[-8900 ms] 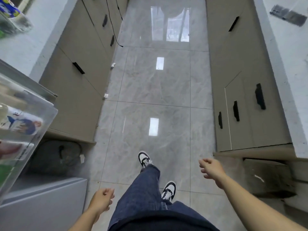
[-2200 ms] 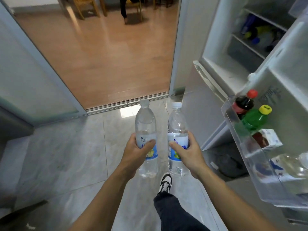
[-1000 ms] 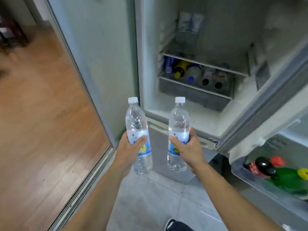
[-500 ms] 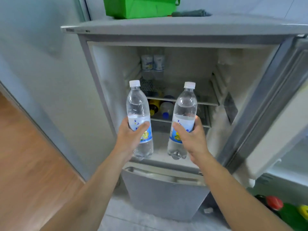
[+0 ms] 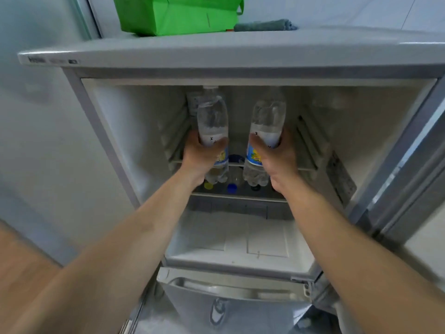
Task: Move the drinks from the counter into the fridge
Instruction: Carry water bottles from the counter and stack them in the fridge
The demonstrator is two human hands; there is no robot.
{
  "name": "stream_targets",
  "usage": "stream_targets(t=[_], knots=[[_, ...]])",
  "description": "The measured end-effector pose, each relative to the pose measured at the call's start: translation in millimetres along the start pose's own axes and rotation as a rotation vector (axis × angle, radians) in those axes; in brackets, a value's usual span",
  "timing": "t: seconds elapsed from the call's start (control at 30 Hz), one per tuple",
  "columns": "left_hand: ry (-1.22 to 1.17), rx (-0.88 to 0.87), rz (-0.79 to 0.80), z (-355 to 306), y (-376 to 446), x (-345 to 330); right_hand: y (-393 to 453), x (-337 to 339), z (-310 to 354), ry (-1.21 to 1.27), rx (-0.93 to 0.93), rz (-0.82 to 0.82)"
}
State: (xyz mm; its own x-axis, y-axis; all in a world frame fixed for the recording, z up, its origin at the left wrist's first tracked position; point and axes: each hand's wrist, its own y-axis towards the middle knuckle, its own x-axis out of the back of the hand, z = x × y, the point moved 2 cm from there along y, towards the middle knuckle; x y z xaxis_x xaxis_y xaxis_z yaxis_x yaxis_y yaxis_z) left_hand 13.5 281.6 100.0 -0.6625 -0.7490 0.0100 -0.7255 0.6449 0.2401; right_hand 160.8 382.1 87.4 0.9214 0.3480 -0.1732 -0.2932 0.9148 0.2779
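The grey fridge [image 5: 125, 145] stands open in front of me, its top compartment lit. My left hand [image 5: 201, 156] grips a clear water bottle [image 5: 212, 116] with a blue and yellow label. My right hand [image 5: 277, 157] holds a second water bottle [image 5: 267, 116] of the same kind. Both bottles are upright, side by side, inside the compartment above the upper wire shelf [image 5: 237, 163]. Their caps are near the compartment ceiling; the right cap is hidden. On the shelf below lie other bottles, with a yellow cap [image 5: 208, 186] and a blue cap [image 5: 232, 188] facing me.
A green bag [image 5: 178, 14] and a folded grey cloth [image 5: 265, 25] sit on top of the fridge. The open door [image 5: 409, 165] is at the right. The lower drawer handle [image 5: 231, 289] is shut below. A wall runs along the left, wooden floor at bottom left.
Both hands have pushed forward and up, carrying the two bottles from in front of the fridge opening into the top compartment. My view has moved closer to the fridge.
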Motion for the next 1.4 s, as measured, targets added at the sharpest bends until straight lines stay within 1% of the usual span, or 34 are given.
stream_targets(t=[0.1,0.2,0.27,0.37,0.53,0.67,0.73,0.8,0.9,0.97,1.03,1.23,1.3,1.33,1.4], knots=[[-0.039,-0.031,0.027,-1.6,28.0,-8.7,26.6,-10.6,-3.9,-0.056,0.037,0.005],[-0.04,-0.06,0.036,0.1,54.1,-15.0,52.7,-20.2,-6.1,-0.087,0.021,0.028],[-0.017,-0.064,0.029,4.4,67.3,-17.3,65.5,-24.9,-11.1,-0.106,0.02,0.043],[0.036,-0.087,0.066,16.4,86.2,-18.1,82.2,-31.8,-25.1,-0.131,0.021,0.057],[0.04,-0.107,0.11,32.3,118.2,-14.6,108.7,-46.9,-36.2,-0.134,0.019,0.077],[0.044,-0.1,0.063,44.0,136.4,-9.9,128.5,-56.2,-40.8,-0.19,-0.004,0.079],[0.135,-0.111,0.071,51.0,140.5,-10.0,136.4,-55.9,-41.7,-0.242,0.002,0.065],[0.292,-0.112,0.11,58.6,144.6,-9.0,141.1,-51.2,-45.2,-0.313,0.018,0.072],[0.393,-0.088,0.134,64.9,149.6,-2.5,143.2,-42.5,-56.3,-0.483,-0.001,0.104],[0.403,-0.064,0.126,66.3,151.9,-3.1,143.6,-39.5,-63.8,-0.562,-0.036,0.08],[0.399,-0.057,0.105,66.2,154.6,-9.2,145.1,-41.7,-67.5,-0.589,-0.025,0.054],[0.406,-0.089,0.082,68.6,164.7,-47.6,159.6,-31.4,-63.4,-0.67,-0.021,-0.02],[0.456,-0.116,0.059,70.1,170.1,-61.2,166.7,-25.1,-63.7,-0.681,-0.035,-0.046],[0.471,-0.115,0.059,69.9,173.3,-67.8,169.9,-22.3,-64.1,-0.686,-0.045,-0.061],[0.428,-0.09,0.095,68.3,179.2,-80.0,176.4,-20.2,-64.4,-0.71,-0.06,-0.075]])
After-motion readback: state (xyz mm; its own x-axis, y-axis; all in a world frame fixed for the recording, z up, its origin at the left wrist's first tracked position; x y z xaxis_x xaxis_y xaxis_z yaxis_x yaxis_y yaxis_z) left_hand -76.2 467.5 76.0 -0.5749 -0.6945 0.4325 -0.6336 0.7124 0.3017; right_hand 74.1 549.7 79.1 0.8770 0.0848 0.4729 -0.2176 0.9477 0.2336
